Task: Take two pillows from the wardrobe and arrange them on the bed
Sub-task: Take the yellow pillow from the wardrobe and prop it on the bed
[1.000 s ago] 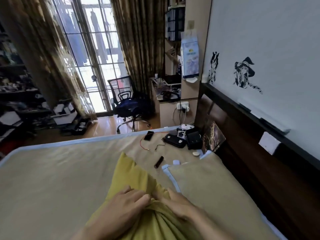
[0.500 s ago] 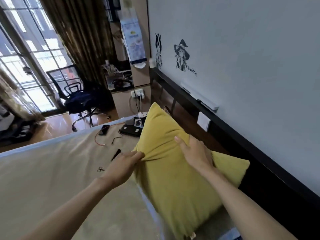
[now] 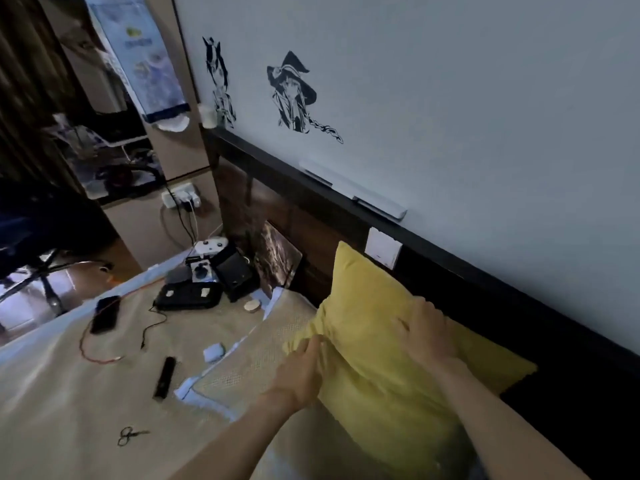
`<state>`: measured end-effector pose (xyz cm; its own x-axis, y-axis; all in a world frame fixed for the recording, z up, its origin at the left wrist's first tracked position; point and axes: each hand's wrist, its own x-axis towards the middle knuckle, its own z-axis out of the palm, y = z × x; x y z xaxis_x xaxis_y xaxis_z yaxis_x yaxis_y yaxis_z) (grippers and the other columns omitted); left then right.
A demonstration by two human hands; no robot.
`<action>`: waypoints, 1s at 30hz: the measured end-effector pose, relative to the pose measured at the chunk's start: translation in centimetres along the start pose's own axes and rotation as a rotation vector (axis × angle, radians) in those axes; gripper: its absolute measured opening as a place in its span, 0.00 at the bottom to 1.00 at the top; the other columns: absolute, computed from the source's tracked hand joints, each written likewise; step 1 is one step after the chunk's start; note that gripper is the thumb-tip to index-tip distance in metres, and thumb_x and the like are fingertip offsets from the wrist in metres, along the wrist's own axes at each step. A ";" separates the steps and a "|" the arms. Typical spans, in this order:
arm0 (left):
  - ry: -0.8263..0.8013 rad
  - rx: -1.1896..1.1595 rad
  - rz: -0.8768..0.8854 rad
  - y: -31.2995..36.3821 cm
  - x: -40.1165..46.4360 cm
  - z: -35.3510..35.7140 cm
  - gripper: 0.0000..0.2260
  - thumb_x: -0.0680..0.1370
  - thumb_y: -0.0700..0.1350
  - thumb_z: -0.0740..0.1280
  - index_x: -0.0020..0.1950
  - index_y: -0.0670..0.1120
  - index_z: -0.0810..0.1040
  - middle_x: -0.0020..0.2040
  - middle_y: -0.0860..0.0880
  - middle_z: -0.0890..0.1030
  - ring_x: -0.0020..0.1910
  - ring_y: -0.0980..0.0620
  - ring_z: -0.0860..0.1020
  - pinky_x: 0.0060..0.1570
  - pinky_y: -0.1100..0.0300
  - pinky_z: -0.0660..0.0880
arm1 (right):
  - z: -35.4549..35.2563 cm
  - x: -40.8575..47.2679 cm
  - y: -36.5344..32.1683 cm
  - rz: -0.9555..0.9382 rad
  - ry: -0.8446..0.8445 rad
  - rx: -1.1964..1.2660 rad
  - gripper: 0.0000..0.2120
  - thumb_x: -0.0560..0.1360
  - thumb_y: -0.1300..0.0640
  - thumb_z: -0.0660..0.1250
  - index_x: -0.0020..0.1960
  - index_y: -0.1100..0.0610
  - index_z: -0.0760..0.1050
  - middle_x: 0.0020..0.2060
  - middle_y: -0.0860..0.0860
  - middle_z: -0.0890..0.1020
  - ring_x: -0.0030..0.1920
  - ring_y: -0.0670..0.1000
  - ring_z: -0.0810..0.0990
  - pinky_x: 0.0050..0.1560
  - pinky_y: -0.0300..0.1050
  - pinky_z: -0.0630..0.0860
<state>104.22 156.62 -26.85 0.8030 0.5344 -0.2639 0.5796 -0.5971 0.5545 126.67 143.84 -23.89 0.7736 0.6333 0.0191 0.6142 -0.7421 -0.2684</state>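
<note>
Hands grip yellow pillow [image 3: 374,344]: left [image 3: 304,368] pinching its edge, right [image 3: 427,336] pressing flat against headboard [image 3: 311,230].

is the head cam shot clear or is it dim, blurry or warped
Head view: dim overall, the wall grey and dull; wide-angle bending slants the headboard steeply; slightly soft, with the chair at far left smeared; the yellow pillow and both hands, left and right, stay readable.
</note>
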 end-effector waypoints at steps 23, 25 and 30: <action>0.173 -0.076 -0.169 -13.1 19.4 14.8 0.28 0.80 0.64 0.41 0.79 0.57 0.46 0.80 0.48 0.52 0.78 0.45 0.52 0.71 0.31 0.49 | 13.2 -1.7 7.9 -0.138 0.413 -0.384 0.36 0.80 0.35 0.50 0.80 0.54 0.48 0.80 0.51 0.55 0.80 0.54 0.51 0.77 0.64 0.44; 0.244 -0.019 -0.108 -16.3 16.8 16.1 0.27 0.80 0.64 0.40 0.78 0.57 0.48 0.80 0.48 0.53 0.78 0.47 0.53 0.72 0.34 0.48 | 14.6 -3.0 6.5 -0.066 0.512 -0.256 0.36 0.80 0.37 0.53 0.80 0.57 0.49 0.80 0.54 0.54 0.80 0.56 0.51 0.77 0.66 0.44; 0.351 0.044 -0.103 -19.3 11.0 20.6 0.27 0.81 0.61 0.42 0.79 0.54 0.43 0.81 0.48 0.49 0.78 0.50 0.48 0.74 0.40 0.41 | 23.4 -11.2 3.0 -0.365 0.234 -0.227 0.39 0.75 0.39 0.61 0.80 0.52 0.53 0.80 0.54 0.56 0.80 0.55 0.51 0.77 0.66 0.45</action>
<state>104.68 161.71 -56.74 0.6478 0.7614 -0.0257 0.6668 -0.5503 0.5025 116.14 139.65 -47.45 0.4999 0.8140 0.2957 0.8500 -0.5266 0.0125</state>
